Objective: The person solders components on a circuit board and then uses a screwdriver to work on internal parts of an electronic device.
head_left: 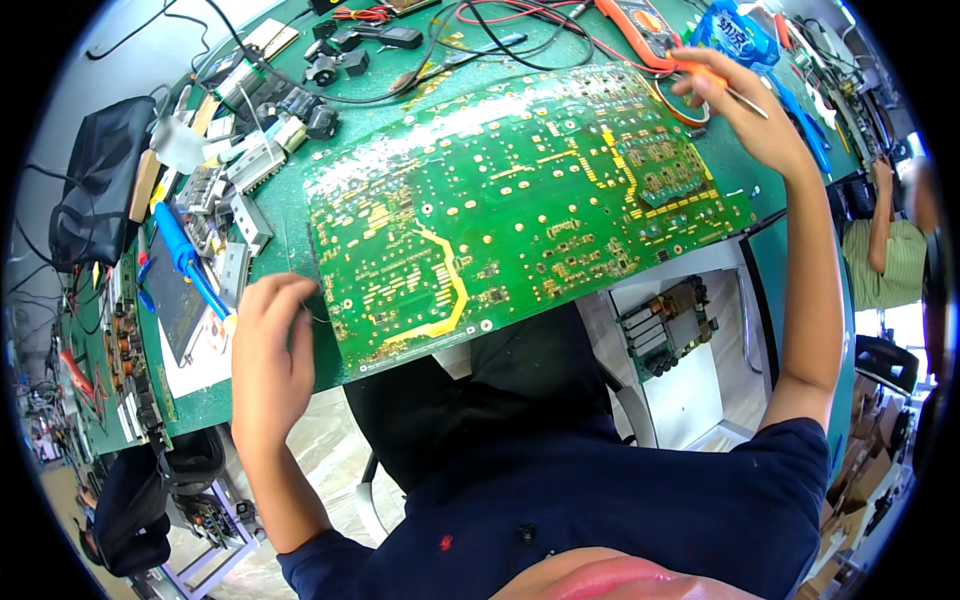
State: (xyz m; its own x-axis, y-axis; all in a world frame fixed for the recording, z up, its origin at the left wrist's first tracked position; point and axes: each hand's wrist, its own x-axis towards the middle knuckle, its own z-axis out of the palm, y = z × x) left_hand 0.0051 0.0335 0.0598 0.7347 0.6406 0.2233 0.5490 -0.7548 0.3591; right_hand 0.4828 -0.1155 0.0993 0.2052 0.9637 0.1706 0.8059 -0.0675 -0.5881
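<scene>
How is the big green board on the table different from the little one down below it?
The large green circuit board lies flat on the green table, solder side up with gold traces, between both hands. The small green circuit board sits lower, on a white surface, with bulky parts on top, untouched. Both are green.

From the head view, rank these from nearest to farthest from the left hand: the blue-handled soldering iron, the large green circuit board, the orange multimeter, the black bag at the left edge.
From the left hand:
1. Large green circuit board, just to its right, its near corner beside the fingers.
2. Blue-handled soldering iron, just to its left and up; too close to the board's distance to rank firmly.
3. Black bag, far left.
4. Orange multimeter, top of the bench, farthest.
</scene>
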